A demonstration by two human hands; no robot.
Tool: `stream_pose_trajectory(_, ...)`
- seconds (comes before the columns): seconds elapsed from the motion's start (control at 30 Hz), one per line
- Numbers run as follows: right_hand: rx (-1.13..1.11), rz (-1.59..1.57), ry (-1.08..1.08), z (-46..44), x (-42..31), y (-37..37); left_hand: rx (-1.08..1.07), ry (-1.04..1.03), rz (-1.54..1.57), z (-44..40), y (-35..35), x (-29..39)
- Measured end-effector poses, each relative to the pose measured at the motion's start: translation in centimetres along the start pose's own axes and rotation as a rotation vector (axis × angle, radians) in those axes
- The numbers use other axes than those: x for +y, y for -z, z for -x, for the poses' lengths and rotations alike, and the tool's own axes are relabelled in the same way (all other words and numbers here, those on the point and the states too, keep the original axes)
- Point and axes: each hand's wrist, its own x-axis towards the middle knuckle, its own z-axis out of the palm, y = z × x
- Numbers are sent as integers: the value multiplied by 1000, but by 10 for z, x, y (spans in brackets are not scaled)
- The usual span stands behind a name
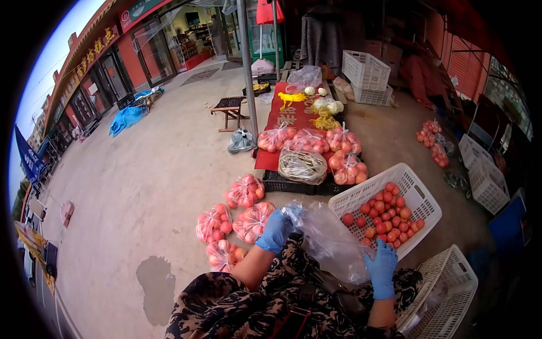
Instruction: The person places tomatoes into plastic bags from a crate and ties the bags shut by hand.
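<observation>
My left hand [275,229], in a blue glove, is closed on the gathered end of a clear plastic bag [339,240]. The bag hangs slack across my lap towards the right. My right hand [382,271], gloved in blue too, has its fingers apart at the bag's right side, beside the near rim of a white plastic crate [420,198]. Loose red tomatoes [389,212] lie in that tilted crate. Left of my left hand, filled bags of tomatoes [244,190] stand on the ground. What the bag's inside holds, if anything, is hard to see.
A red-covered stand [271,161] ahead bears bagged tomatoes [307,141], a bundle of pale stalks [302,166] and cabbages [327,105]. Another white crate [457,282] stands at my right. Stacked crates [366,70] and a metal pole [248,73] are farther off.
</observation>
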Motion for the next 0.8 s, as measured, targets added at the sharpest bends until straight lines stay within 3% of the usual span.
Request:
stream_pose_trajectory(0.03, -48, 117, 41, 1, -15, 4, 61, 184, 137, 2, -9, 6)
stream_pose_trajectory(0.07, -64, 34, 135, 2, -24, -1, 122, 369, 273, 4, -20, 14)
stream_pose_trajectory(0.2, 64, -384, 418, 7, -77, -5, 20, 122, 76, 22, -61, 19)
stream_pose_trajectory(0.3, -59, -533, 277, -3, -65, -34, -43, -1, -142, 27, -83, 22)
stream_pose_trajectory(0.33, 74, -592, 286, -5, -62, -33, -70, -69, -381, 28, -82, 25)
stream_pose_trajectory(0.43, 115, -818, 123, -15, -57, -11, -202, -139, -780, 29, -80, 65)
stream_pose_trajectory(0.57, 141, -786, 149, -22, -24, 0, -155, -99, -916, 25, -50, 41)
stream_pose_trajectory(0.6, -21, -878, -52, -23, -16, 3, -95, -180, -982, 23, -47, 41)
stream_pose_trajectory(0.7, 280, -1087, -55, -32, -3, -6, 123, -179, -1077, 8, -34, 31)
stream_pose_trajectory(0.8, 285, -983, -70, -40, 6, 1, 224, -106, -1170, -3, -14, 14)
